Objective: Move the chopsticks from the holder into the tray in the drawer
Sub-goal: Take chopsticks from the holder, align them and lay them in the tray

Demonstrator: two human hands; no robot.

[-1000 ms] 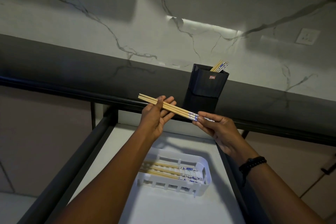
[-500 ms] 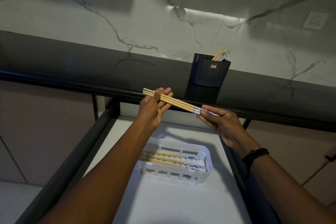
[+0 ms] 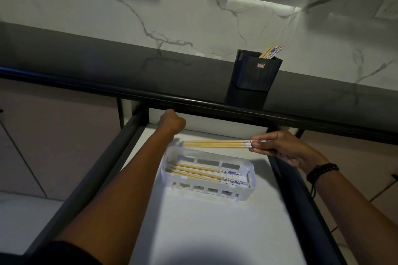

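My right hand (image 3: 280,148) pinches the blue-and-white ends of a bundle of wooden chopsticks (image 3: 215,143), held level just above the far rim of the white slotted tray (image 3: 251,170). Several chopsticks (image 3: 193,170) lie inside the tray, which stands on the open drawer's white floor (image 3: 215,226). My left hand (image 3: 172,123) is curled into a fist beyond the bundle's left tips, and I see nothing in it. The black holder (image 3: 254,73) stands on the dark counter, with more chopsticks (image 3: 271,51) sticking out of it.
Dark drawer rails run along the left (image 3: 97,168) and right (image 3: 290,189) sides. The counter's black front edge (image 3: 215,103) overhangs the back of the drawer. A marble wall rises behind, with a socket (image 3: 387,8) at the right.
The bundle came down from counter height to just over the tray and levelled out. My left hand let go of it and closed into a fist. My right hand still pinches the patterned ends.
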